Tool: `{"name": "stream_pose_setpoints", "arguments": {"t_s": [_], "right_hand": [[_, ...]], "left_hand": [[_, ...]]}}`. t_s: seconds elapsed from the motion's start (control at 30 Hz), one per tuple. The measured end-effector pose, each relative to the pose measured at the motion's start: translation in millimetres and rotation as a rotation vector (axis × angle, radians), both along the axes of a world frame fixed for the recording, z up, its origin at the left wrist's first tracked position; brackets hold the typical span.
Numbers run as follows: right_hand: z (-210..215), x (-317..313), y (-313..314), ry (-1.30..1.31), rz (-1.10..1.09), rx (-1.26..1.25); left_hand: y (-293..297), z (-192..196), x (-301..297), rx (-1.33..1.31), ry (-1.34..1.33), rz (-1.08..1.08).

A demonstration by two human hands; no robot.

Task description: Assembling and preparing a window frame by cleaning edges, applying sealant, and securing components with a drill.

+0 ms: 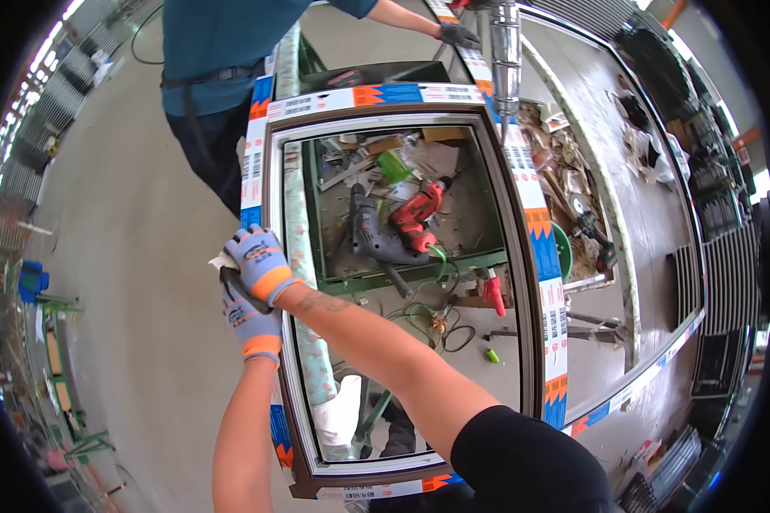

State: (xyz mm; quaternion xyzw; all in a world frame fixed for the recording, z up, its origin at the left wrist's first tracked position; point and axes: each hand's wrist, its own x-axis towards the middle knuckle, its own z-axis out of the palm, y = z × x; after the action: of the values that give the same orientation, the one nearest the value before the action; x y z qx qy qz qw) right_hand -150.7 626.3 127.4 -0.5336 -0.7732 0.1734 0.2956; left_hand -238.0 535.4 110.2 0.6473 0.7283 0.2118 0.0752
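Note:
My right hand point(263, 263), in a grey glove with an orange cuff, lies at the left side of a brown window frame point(275, 201). Its fingers curl down over the outer edge. Just below it, my left hand point(250, 327) wears the same kind of glove and is closed against the same side. Between the two hands shows a dark, narrow object point(241, 291), mostly covered by the gloves. A pale scrap point(222, 262) sticks out beside the right fingertips. White, blue and orange protective tape point(250, 184) covers the frame's outer face.
Through the frame show a green tray point(321, 218), a red drill point(419, 214), a dark grey power tool point(376, 231) and cables. A co-worker point(222, 60) stands at the far left, one gloved hand point(459, 35) on another frame. A metal-bodied tool point(505, 60) hangs at the top.

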Motion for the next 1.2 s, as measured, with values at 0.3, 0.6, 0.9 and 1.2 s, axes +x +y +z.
{"name": "stream_pose_setpoints", "arguments": {"t_s": [0.3, 0.6, 0.9, 1.2], "right_hand": [[9, 3, -7, 0.023, -0.014, -0.009], [9, 9, -10, -0.030, -0.022, -0.028], [5, 11, -11, -0.004, -0.055, -0.018], [4, 8, -16, 0.086, -0.092, 0.033]], "left_hand": [[-1, 3, 0, 0.019, 0.022, -0.009], [-1, -3, -3, 0.082, -0.021, -0.045], [-3, 9, 13, -0.031, -0.118, -0.001], [1, 0, 4, 0.083, -0.177, -0.057]]}}
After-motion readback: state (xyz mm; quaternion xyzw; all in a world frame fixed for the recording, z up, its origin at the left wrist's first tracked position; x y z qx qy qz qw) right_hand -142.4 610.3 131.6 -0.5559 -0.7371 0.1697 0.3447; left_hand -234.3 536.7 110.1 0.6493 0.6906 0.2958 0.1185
